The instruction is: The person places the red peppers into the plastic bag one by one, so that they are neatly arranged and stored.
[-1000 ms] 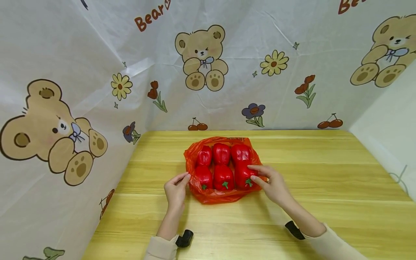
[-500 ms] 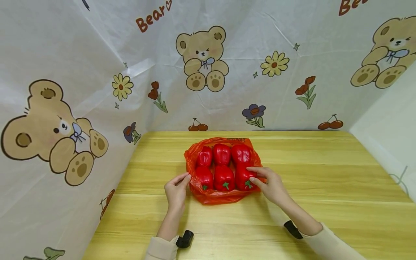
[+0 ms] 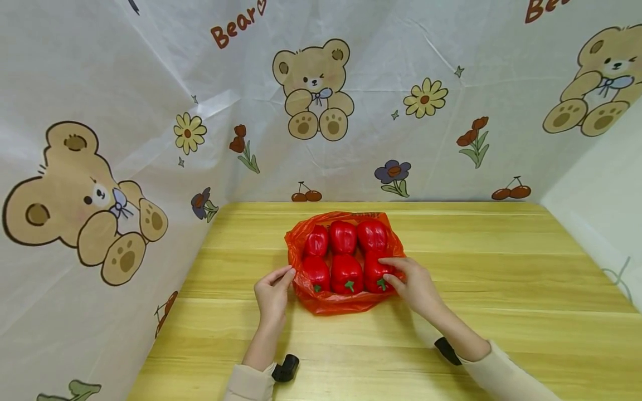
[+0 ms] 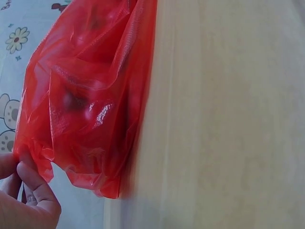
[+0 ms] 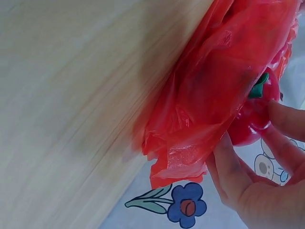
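Note:
Several red bell peppers with green stems sit in two rows inside an open red plastic bag (image 3: 326, 305) on the table. My left hand (image 3: 272, 293) pinches the bag's left edge between thumb and fingers; the left wrist view shows the bag's thin film (image 4: 90, 114) caught at the fingertips. At the front right of the bag, my right hand (image 3: 416, 285) holds a bell pepper (image 3: 373, 272), thumb near its stem and a finger on its upper side. In the right wrist view that pepper (image 5: 250, 119) shows partly behind the bag's rim.
The wooden table (image 3: 491, 278) runs out on both sides of the bag. A white cloth (image 3: 210, 67) printed with bears and flowers stands behind and to the left. A black wrist strap (image 3: 286, 368) sits on the left arm.
My right hand has moved a little left with the front right pepper, which now stands closer to the pepper beside it. My left hand stays at the bag's edge.

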Tool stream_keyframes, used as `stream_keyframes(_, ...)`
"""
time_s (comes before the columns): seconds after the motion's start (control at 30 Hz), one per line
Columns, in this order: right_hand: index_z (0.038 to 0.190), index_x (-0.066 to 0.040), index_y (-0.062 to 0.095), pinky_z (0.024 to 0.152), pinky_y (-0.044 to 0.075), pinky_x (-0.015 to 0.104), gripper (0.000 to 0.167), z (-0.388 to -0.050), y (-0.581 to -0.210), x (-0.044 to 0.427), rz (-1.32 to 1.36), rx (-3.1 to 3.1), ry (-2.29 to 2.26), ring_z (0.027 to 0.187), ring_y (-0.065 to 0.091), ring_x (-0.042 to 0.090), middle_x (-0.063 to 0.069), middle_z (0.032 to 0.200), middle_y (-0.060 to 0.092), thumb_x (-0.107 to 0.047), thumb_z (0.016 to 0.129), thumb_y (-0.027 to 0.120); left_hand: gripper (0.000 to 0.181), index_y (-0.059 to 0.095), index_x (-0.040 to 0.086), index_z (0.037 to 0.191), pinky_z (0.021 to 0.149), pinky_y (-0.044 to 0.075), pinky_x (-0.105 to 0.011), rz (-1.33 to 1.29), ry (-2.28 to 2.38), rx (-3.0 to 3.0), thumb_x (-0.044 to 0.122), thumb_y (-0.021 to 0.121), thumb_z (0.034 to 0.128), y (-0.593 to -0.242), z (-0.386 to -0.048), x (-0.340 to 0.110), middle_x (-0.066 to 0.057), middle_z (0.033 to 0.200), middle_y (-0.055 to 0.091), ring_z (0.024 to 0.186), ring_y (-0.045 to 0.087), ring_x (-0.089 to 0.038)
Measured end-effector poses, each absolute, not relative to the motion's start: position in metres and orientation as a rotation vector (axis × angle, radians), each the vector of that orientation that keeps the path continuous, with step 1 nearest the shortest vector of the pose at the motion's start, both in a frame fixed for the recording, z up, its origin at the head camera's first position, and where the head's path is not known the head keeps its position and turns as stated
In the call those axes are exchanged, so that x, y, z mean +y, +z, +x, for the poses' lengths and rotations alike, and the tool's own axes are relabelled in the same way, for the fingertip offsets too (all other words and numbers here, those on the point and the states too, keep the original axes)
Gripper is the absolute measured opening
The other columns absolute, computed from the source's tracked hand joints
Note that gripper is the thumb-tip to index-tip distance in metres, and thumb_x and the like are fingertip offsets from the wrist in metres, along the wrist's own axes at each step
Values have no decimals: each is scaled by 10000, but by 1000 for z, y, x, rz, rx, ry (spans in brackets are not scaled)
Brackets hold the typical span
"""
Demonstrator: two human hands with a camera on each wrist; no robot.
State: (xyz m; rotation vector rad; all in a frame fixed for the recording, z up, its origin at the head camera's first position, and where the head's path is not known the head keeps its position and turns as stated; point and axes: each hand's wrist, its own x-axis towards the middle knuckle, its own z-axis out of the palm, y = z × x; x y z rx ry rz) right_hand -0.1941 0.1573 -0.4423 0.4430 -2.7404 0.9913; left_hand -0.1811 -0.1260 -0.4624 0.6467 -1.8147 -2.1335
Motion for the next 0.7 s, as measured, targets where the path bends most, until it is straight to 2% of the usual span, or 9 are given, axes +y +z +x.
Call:
stream_keyframes(0.23, 1154, -65, 713, 809, 554, 470, 347, -192, -444, 154, 442, -2719, 840, 951, 604, 325, 166, 1050, 660, -31, 812, 765, 227, 730, -70, 1046, 637, 540, -192, 619, -2149, -1802, 45, 742, 851, -462, -184, -123, 19, 820, 717, 693, 625, -30)
stream_keyframes(0.37, 1159, -88, 716, 774, 541, 450, 364, -188, -446, 155, 442, -2701, 761, 964, 561, 329, 173, 1083, 647, -47, 802, 779, 246, 717, -93, 1053, 638, 546, -187, 574, -2173, -1776, 32, 744, 844, -463, -185, -121, 15, 818, 723, 690, 639, -24)
stream_keyframes(0.57, 1192, -28, 682, 887, 498, 542, 368, -182, -445, 168, 451, -2615, 885, 1087, 543, 399, 227, 1178, 594, -59, 832, 753, 248, 728, -85, 1025, 564, 504, -164, 456, -2077, -1854, 50, 771, 821, -462, -183, -125, -40, 833, 730, 659, 616, -41)
stream_keyframes(0.7, 1219, 30, 642, 948, 432, 632, 365, -190, -442, 188, 421, -2589, 889, 1159, 484, 476, 295, 1246, 539, -84, 879, 710, 212, 763, -10, 976, 569, 493, -184, 345, -1683, -2047, 133, 783, 821, -456, -182, -138, -104, 875, 742, 716, 658, -142)
